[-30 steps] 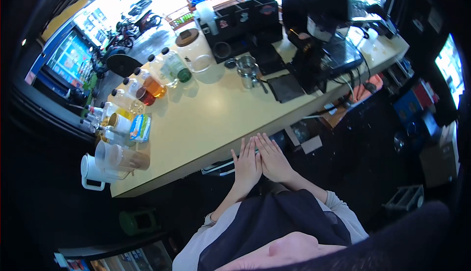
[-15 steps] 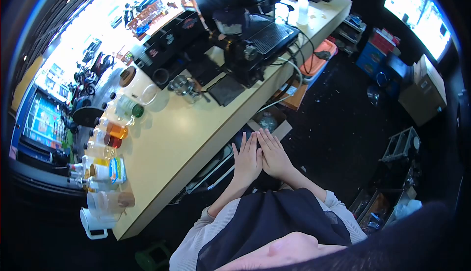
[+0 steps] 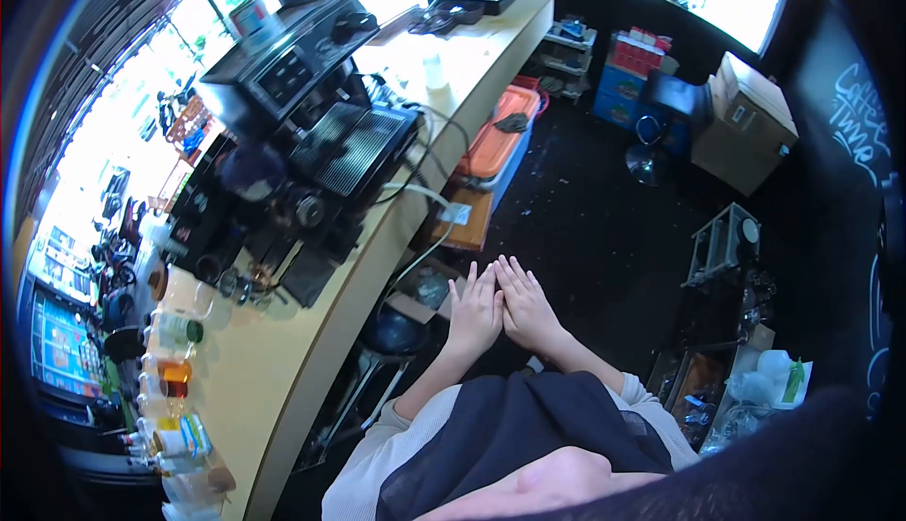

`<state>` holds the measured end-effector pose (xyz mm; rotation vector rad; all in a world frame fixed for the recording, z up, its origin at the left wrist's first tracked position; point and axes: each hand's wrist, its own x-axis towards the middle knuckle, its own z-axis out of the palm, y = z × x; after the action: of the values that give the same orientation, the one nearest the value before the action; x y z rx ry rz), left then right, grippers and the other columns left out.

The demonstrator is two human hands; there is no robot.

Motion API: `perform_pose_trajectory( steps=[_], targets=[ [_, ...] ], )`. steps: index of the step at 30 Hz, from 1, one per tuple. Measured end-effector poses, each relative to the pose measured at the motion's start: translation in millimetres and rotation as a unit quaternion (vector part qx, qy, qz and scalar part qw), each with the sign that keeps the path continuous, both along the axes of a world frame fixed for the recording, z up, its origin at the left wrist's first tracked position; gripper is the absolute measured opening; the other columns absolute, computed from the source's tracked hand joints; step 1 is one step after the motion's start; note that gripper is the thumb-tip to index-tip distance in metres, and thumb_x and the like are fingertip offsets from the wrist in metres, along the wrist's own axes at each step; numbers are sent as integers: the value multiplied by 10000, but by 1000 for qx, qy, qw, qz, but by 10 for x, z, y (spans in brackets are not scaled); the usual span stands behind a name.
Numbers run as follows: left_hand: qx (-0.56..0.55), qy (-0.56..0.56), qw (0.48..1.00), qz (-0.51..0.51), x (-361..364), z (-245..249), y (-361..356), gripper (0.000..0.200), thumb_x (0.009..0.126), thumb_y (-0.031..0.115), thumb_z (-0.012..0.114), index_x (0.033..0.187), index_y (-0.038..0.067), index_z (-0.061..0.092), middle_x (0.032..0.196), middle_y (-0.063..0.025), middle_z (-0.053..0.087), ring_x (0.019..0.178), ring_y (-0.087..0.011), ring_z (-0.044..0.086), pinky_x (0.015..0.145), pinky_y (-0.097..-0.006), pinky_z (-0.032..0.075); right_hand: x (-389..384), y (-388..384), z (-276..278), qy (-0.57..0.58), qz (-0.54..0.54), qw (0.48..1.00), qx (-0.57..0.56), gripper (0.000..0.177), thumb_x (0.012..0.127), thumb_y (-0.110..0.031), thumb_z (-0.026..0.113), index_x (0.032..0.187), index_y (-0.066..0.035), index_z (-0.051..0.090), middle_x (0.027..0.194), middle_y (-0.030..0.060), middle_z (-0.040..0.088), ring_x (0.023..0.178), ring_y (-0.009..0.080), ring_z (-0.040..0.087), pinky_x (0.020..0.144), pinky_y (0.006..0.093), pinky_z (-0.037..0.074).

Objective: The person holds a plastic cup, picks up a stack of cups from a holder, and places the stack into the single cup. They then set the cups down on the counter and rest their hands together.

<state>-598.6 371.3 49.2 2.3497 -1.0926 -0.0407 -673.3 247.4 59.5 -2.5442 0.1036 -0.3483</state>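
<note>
My left hand (image 3: 475,311) and my right hand (image 3: 527,306) are held out in front of my body, backs up and fingers stretched. Their index fingertips and thumbs meet, or nearly so. Neither hand holds anything. To the left runs a light wooden counter (image 3: 250,370), apart from both hands. Beneath it, just beyond my left hand, is an open cardboard box (image 3: 411,309) with something clear inside. On the counter stands a black espresso machine (image 3: 283,68) with a ridged drip tray (image 3: 351,148), and a coffee grinder (image 3: 255,170) nearby.
Syrup bottles (image 3: 175,370) line the counter's far left edge. An orange-lidded bin (image 3: 500,134) sits beyond the counter's side. Across the dark floor (image 3: 595,228) stand a large carton (image 3: 746,129), a stool (image 3: 646,158), a grey step rack (image 3: 722,243) and a low shelf of clear plastic items (image 3: 755,384).
My view has turned to the right, so the counter and espresso machine have shifted left and writing on the right wall shows. My hands keep almost the same pose.
</note>
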Motion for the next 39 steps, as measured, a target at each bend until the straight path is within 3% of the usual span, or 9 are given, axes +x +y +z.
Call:
perform_pose_trajectory(
  steps=[8,21,25,31,39],
  targets=[
    [-6,-5,999,-33,-12,-70,-1267,502,1010,277,402,1442,21,400,1486,-143,428,1450,-353,283,1105,-689,176,-93,-1207,-67,23,-35,999,-24,589,944,-170,415,1504,-30,303,1583,183,258,1476,357,217,1154,560,226],
    [33,20,999,18,495,-240,-1895,493,1020,286,387,1451,47,400,1487,-123,436,1446,-357,288,1096,-699,183,533,-1951,-272,43,22,998,35,605,939,-169,428,1512,-38,286,1595,179,228,1485,354,192,1164,555,202],
    [22,15,999,19,871,-275,-2233,493,1024,294,377,1452,52,400,1497,-119,426,1445,-359,289,1095,-700,184,910,-2284,-316,22,21,999,16,608,936,-180,420,1506,-15,289,1585,197,245,1477,364,213,1145,578,226],
    [9,-22,999,32,1698,-144,-2780,501,1024,314,378,1437,33,426,1463,-122,471,1446,-340,297,1100,-685,186,1762,-2830,-186,25,23,999,5,617,936,-170,437,1515,-28,277,1593,186,229,1485,352,192,1168,544,196],
    [7,-35,997,66,2804,37,-3073,504,1024,317,379,1432,25,427,1479,-122,451,1453,-331,285,1116,-677,165,2954,-3187,-46,-5,67,998,9,627,932,-169,446,1518,-28,273,1590,186,237,1482,361,196,1160,562,201]
  ],
)
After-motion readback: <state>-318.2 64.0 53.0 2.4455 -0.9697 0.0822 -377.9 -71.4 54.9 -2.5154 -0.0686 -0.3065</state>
